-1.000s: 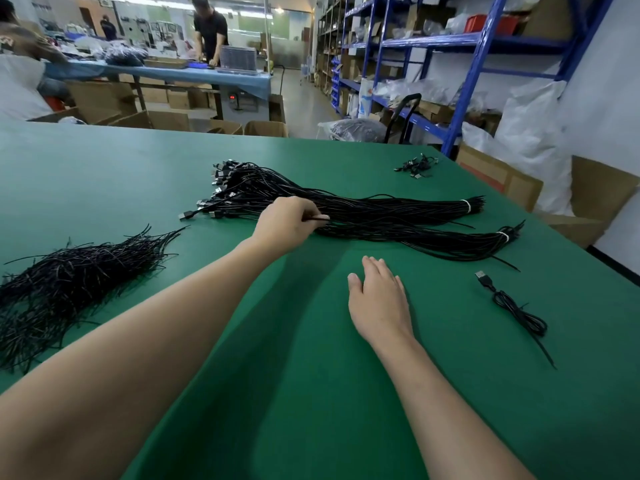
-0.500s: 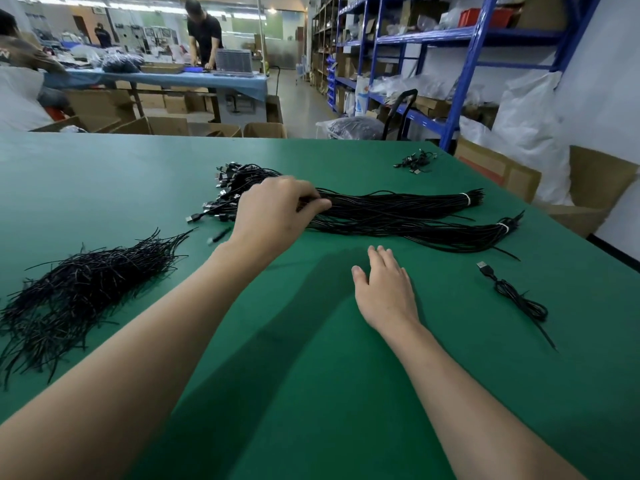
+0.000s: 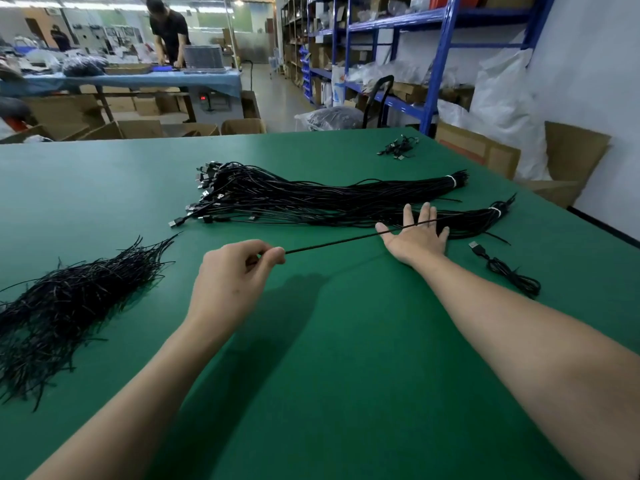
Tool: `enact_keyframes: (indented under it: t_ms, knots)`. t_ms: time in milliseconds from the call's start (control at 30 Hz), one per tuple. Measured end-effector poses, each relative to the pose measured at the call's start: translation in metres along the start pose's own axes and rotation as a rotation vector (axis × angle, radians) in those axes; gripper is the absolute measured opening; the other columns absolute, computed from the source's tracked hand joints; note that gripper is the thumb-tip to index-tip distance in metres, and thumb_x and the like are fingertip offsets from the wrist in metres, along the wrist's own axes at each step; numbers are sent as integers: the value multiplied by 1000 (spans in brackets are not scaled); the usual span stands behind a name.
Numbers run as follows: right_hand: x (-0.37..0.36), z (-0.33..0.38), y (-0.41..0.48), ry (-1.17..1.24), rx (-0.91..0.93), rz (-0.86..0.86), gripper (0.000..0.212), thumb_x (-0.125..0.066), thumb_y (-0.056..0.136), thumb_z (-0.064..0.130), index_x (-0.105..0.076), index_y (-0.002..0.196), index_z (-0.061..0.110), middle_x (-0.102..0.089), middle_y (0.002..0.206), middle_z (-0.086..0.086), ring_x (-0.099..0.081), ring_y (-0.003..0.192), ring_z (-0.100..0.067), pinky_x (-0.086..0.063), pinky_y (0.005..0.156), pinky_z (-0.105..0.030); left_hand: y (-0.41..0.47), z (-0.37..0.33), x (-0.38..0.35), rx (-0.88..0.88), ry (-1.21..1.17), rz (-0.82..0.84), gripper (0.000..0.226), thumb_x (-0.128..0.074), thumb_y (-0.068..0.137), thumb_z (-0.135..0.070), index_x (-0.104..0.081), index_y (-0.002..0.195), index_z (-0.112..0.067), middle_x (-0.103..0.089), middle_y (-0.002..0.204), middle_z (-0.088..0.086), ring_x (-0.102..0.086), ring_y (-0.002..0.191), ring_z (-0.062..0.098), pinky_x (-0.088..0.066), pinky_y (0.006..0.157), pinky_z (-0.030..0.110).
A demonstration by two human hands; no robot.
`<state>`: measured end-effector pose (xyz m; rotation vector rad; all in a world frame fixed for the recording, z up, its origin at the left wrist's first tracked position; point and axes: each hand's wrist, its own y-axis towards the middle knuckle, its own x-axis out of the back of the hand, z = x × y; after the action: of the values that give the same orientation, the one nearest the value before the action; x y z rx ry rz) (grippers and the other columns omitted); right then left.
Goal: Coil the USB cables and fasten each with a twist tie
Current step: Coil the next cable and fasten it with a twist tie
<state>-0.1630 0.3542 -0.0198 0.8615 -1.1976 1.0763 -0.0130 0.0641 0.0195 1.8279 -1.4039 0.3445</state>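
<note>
Thin black USB cable (image 3: 346, 239) stretches tight from the big black cable bundle (image 3: 311, 199) near the green bench's (image 3: 329, 375) far edge. Left hand (image 3: 228, 282) pinches its end, likely to free it. Right hand (image 3: 415, 239) lies flat, grip wide, likely steadying the bundle.

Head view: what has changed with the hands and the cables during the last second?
The left hand, earlier at the cable bundle, drew back toward the person, pinching one cable pulled out taut. The right hand slid forward, fingers spread, and the cable now crosses it. The twist ties and the coiled cable stayed put.
</note>
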Motion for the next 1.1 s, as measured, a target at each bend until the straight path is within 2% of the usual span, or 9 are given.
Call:
enact_keyframes:
  t_ms: [100,367,467,533,633,733,833,967,1100]
  knots:
    - [3,-10,9,34,63,31,88,-24,92,79,0,161,29,18,167,-6,19,154,-22,3,123,-54,6,6,12,11,-3,-36,25,-62,97,-36,-75,77,-27,-56,54,8,-35,43,12,-26,44,21]
    - [8,-27,30,78,192,47,79,-32,95,74,-15,160,34,5,170,-2,11,155,-17,0,124,-53,-1,20,43,181,-105,-102,29,-59,99,-41,-76,80,-26,-25,40,-7,-23,37,12,-18,47,28]
    - [5,-30,31,42,209,16,80,-29,94,76,-14,160,34,4,170,-1,8,156,-18,-2,124,-53,-5,13,34,157,8,44,28,-60,98,-38,-76,78,-26,-47,44,-8,-43,40,10,-34,47,31]
    - [0,-31,31,20,214,-15,81,-25,93,78,-14,160,34,3,170,-2,7,156,-19,-3,124,-53,-2,2,17,131,88,229,27,-58,98,-40,-76,86,-23,-68,65,-6,-67,64,18,-54,65,33]
    - [-1,-32,33,21,220,-27,80,-25,94,77,-16,160,34,1,170,-1,7,156,-18,-3,124,-53,1,-20,-22,125,10,396,32,-53,100,-46,-71,112,-23,-74,84,-6,-72,74,13,-58,80,36]
    - [-2,-35,35,27,225,-28,79,-25,94,77,-17,160,34,0,170,-1,7,156,-18,-3,124,-53,-4,-43,-60,67,104,465,46,-50,97,-59,-63,127,-26,-72,96,-3,-68,95,21,-54,87,36]
    - [-2,-34,37,17,231,-19,80,-24,93,78,-16,159,34,1,170,-1,7,156,-17,-3,124,-53,-8,-47,-71,19,223,377,31,-50,100,-52,-68,110,-29,-66,81,-5,-62,85,26,-49,70,34]
    - [-3,-32,39,-22,216,16,83,-20,91,81,-11,160,36,6,170,1,11,155,-16,-1,124,-52,-5,-33,-35,17,72,284,24,-54,102,-34,-72,86,-31,-47,44,-11,-44,48,9,-34,52,29]
    - [-1,-31,38,-16,217,13,83,-22,91,80,-14,160,35,3,170,0,8,155,-16,-3,124,-52,-4,-23,4,17,-78,219,27,-57,101,-28,-76,83,-25,-32,40,-8,-26,39,10,-21,40,20]
